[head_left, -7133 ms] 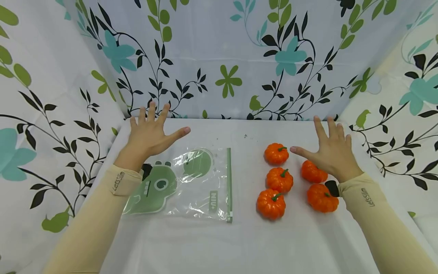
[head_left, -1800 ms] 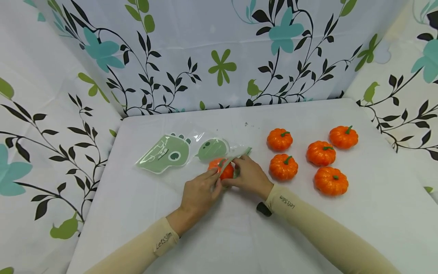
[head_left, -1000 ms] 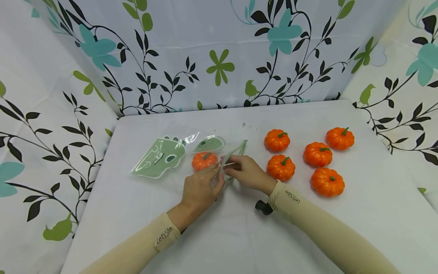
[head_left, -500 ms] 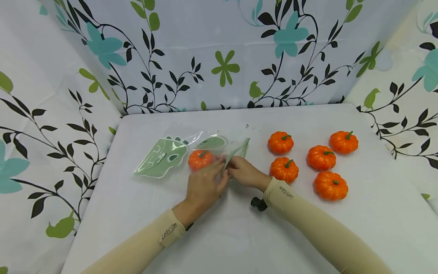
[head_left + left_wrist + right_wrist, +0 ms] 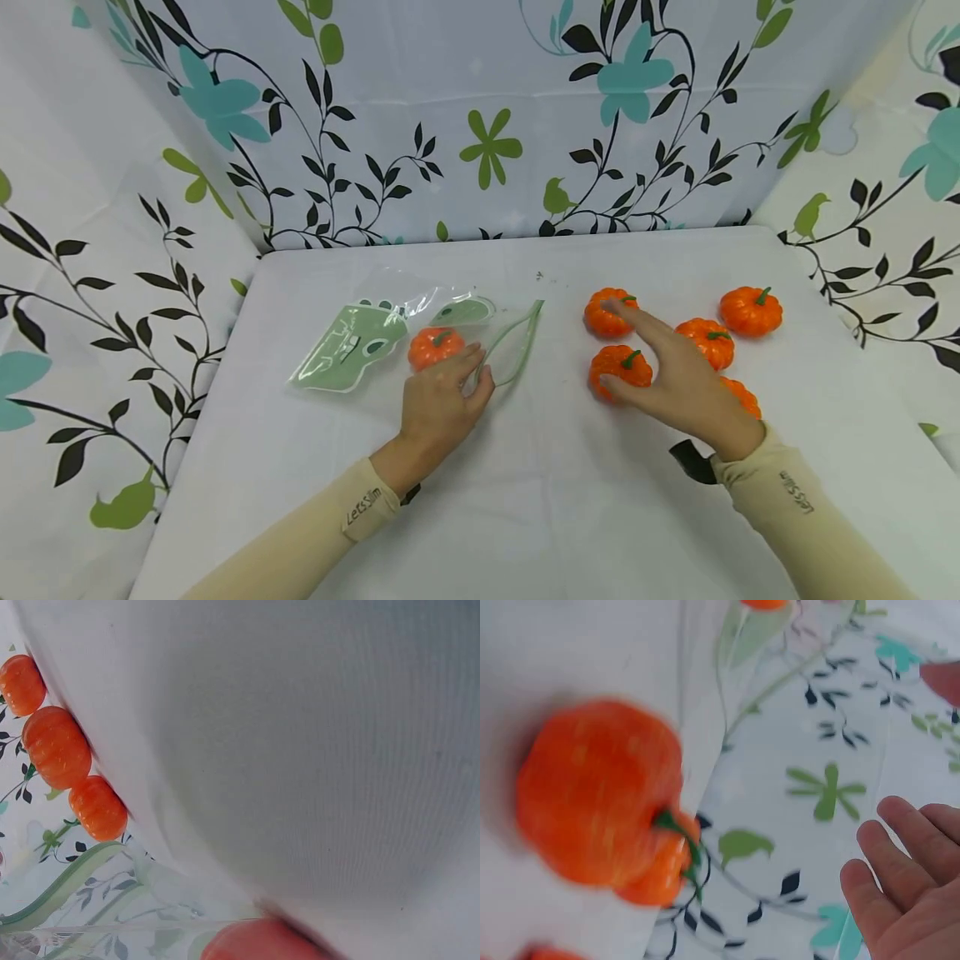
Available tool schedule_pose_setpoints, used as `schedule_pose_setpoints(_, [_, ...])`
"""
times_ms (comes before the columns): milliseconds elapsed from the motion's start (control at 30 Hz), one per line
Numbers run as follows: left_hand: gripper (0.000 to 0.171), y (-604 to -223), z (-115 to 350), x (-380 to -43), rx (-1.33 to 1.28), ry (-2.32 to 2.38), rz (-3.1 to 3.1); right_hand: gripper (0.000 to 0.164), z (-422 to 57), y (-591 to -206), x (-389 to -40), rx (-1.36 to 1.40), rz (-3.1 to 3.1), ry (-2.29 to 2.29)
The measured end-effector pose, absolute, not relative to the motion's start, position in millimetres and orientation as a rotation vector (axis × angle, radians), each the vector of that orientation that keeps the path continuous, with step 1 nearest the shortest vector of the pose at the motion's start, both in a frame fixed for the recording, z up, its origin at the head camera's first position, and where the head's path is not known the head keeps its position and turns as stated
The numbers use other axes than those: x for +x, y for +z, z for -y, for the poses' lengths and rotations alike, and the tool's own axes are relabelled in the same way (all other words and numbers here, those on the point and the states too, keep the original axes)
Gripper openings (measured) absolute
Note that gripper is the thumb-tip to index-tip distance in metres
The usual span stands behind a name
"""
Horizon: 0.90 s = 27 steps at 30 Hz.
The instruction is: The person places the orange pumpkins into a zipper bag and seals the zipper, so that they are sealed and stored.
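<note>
A clear zip bag [image 5: 517,333] with green cartoon prints and a green zip edge lies on the table in the head view, its mouth gaping to the right. Inside it rests one orange toy pumpkin [image 5: 433,347]. My left hand [image 5: 442,404] pinches the bag's near rim by the mouth. Over the loose pumpkins on the right is my right hand [image 5: 686,383], fingers spread and holding nothing. Its thumb is close to the front-left pumpkin [image 5: 617,373]; whether they touch I cannot tell. Another pumpkin [image 5: 606,314] sits behind that one, partly under the fingers.
Farther right are a pumpkin [image 5: 752,312] at the back, a second pumpkin [image 5: 708,342] and a third pumpkin [image 5: 742,398], mostly covered by my right hand. A patterned cloth [image 5: 420,108] hangs behind and beside the white table [image 5: 510,517].
One pumpkin went into the bag and slid deeper to the left. My right hand then left the bag's mouth and moved right to the loose pumpkins. My left hand stayed at the rim.
</note>
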<state>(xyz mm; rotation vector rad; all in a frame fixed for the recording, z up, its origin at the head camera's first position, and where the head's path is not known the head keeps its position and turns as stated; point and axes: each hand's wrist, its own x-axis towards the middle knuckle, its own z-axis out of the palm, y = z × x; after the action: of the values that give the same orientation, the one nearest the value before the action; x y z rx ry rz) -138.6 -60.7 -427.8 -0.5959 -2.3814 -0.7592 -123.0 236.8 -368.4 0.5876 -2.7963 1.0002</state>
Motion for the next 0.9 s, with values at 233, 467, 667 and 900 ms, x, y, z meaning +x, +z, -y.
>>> schedule_pose_setpoints(233, [0.026, -426.8, 60.9, -137.0, -0.59, -0.763, 2.396, 0.116, -271.6, -374.5, -117.7, 0.429, 2.931, 1.017])
schedule_pose_setpoints(467, [0.025, -427.5, 59.4, -136.5, -0.587, -0.768, 2.423, 0.127, -281.2, -395.3, -121.4, 0.354, 3.037, 1.11])
schedule_pose_setpoints(667, [0.026, -428.1, 57.0, -134.6, -0.591, -0.78, 2.432, 0.123, -280.4, -401.8, -124.6, 0.281, 3.128, 1.121])
schedule_pose_setpoints(900, [0.026, -427.8, 55.1, -132.3, -0.607, -0.774, 2.44, 0.119, -275.3, -419.8, -129.6, 0.173, 3.198, 1.1])
